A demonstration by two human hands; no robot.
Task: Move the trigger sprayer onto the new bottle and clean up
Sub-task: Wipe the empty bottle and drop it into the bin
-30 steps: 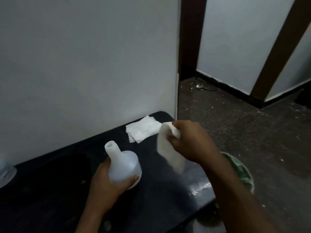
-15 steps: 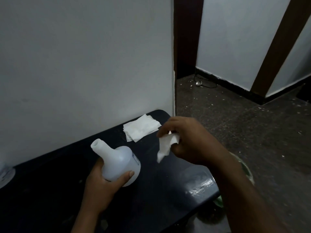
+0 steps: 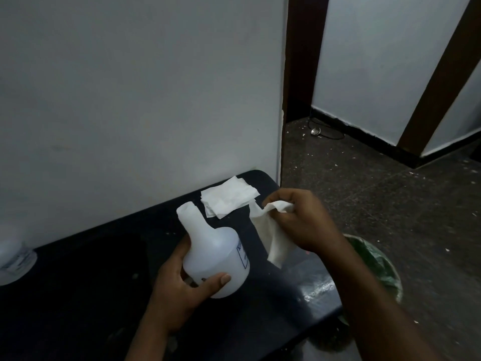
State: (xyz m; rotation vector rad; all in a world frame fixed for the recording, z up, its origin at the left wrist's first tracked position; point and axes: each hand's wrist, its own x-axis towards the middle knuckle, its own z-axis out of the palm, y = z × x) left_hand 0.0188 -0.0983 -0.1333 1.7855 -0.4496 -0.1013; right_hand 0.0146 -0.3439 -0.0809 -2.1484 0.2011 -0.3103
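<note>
The left hand is wrapped around the lower body of a white plastic bottle, thumb across its near side and fingers behind it, holding it above the dark counter with the open neck tilted up and to the left. No sprayer is on the neck, and no trigger sprayer shows anywhere in the view. The right hand pinches a crumpled white paper towel between thumb and fingers just to the right of the bottle, and the loose end of the towel hangs down below the hand. A small stack of folded white paper towels lies flat on the far right corner of the counter, close to the white wall. A bin lined with a green bag stands on the speckled floor at the right, beside the counter's end. At the far left edge a pale round object sits on the counter, too blurred to identify.
</note>
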